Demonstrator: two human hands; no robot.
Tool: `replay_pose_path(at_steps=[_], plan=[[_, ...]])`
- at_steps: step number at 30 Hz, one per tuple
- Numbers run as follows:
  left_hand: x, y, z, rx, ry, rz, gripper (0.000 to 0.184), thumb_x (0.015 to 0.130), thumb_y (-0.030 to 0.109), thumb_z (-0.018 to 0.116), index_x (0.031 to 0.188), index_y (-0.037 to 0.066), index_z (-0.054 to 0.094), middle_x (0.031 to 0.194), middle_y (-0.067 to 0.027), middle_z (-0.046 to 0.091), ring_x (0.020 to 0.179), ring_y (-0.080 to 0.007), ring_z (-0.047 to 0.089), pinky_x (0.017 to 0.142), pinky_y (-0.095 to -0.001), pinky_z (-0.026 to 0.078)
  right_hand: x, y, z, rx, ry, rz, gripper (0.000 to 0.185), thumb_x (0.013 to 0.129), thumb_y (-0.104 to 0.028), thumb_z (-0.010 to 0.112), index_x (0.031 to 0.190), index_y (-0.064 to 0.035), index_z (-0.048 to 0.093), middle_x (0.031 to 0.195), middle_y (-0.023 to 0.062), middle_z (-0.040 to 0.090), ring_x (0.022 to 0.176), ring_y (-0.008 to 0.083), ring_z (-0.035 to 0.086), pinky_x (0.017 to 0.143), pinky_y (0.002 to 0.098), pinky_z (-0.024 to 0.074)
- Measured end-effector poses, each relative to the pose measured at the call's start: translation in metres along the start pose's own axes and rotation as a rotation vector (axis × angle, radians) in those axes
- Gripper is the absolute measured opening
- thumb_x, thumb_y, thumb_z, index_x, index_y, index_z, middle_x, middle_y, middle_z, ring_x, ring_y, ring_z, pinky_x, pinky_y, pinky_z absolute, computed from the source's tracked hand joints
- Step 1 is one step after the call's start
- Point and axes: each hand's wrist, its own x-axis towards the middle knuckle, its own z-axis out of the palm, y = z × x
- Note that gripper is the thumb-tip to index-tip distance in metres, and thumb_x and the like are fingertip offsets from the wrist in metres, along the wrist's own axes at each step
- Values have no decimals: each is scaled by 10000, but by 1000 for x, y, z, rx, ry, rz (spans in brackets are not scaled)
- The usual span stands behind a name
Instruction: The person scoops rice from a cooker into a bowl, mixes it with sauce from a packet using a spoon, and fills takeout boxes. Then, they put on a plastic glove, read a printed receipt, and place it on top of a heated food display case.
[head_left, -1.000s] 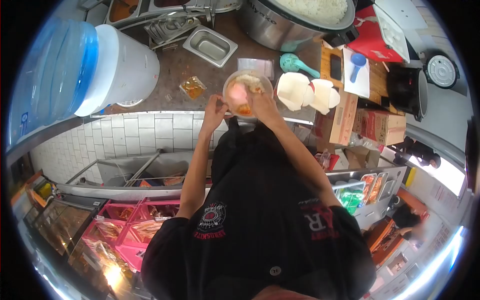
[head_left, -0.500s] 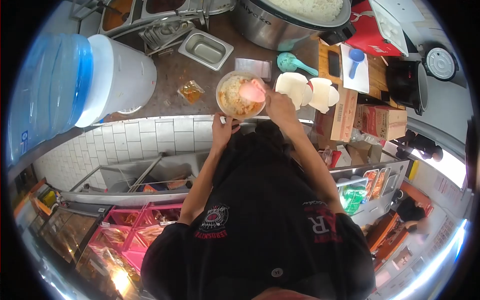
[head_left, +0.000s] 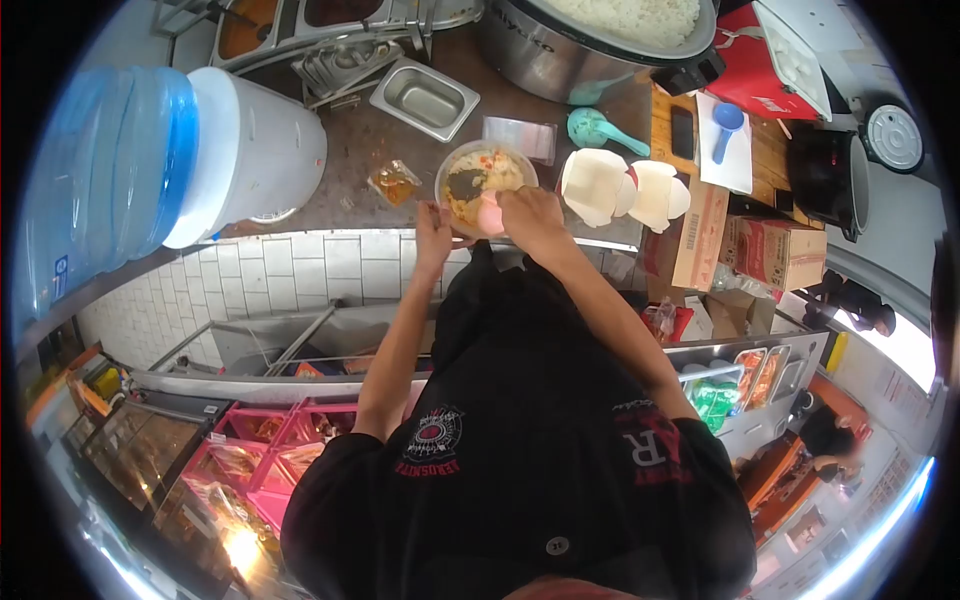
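A round bowl (head_left: 441, 180) of rice (head_left: 500, 163) with orange bits stands near the counter's front edge; a dark patch shows in it. At its near left side, my left hand (head_left: 434, 238) holds the bowl. My right hand (head_left: 535, 220) is closed around the handle of a pink rice paddle (head_left: 490, 214), whose blade is in the near part of the bowl. Right of the bowl sit two open paper food boxes (head_left: 597, 185). A small plastic packet of orange-brown sauce (head_left: 395, 183) lies left of the bowl.
Behind are a steel pan (head_left: 425, 98), a clear plastic pack (head_left: 520, 138), a teal ladle (head_left: 605, 132) and a large rice cooker (head_left: 545, 60). A white bucket (head_left: 260, 150) stands left. Right are a blue scoop (head_left: 727, 125), a phone (head_left: 682, 132) and cardboard boxes (head_left: 790, 255).
The pink paddle has moved from the bowl's right side toward its near edge, and my right hand came nearer and left. A dark patch now shows in the rice. My left hand still holds the bowl.
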Motion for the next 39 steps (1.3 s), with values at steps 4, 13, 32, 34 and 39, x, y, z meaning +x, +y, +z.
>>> replay_pose_path(at_steps=[4, 13, 32, 34, 39], plan=[[-33, -21, 20, -220, 39, -149, 311, 1053, 334, 429, 1151, 45, 370, 1055, -169, 568, 731, -302, 711, 576, -378, 627, 3, 10, 28, 52, 33, 117, 257, 901, -132, 520, 1126, -60, 621, 836, 196, 698, 811, 371, 702, 733, 502, 549], [3, 10, -15, 110, -74, 115, 315, 1051, 324, 437, 1122, 17, 453, 974, -137, 615, 669, -251, 711, 526, -344, 612, 11, -8, 53, 196, 105, 285, 486, 925, -105, 461, 1411, -112, 461, 847, 238, 684, 803, 424, 681, 727, 515, 544], [-13, 11, -12, 67, 15, 66, 365, 1041, 360, 460, 1098, 1, 489, 1002, -129, 581, 686, -277, 719, 531, -316, 605, -12, 9, 40, 367, 235, 274, 589, 931, -103, 447, 1504, -177, 332, 952, 251, 673, 854, 464, 655, 782, 553, 511], [13, 11, -13, 183, -50, 142, 376, 1030, 363, 485, 1068, -11, 498, 1004, -133, 586, 695, -275, 718, 502, -296, 588, 8, 3, 62, 378, 202, 386, 536, 955, -135, 438, 1481, -220, 388, 1019, 241, 677, 894, 469, 650, 810, 558, 507], [15, 0, -22, 450, 87, 343, 318, 1028, 292, 512, 998, -22, 554, 846, -142, 641, 759, -207, 669, 644, -335, 517, 27, -11, 19, 85, -136, 67, 385, 955, -176, 453, 1322, -117, 554, 951, 228, 692, 886, 423, 678, 764, 518, 536]])
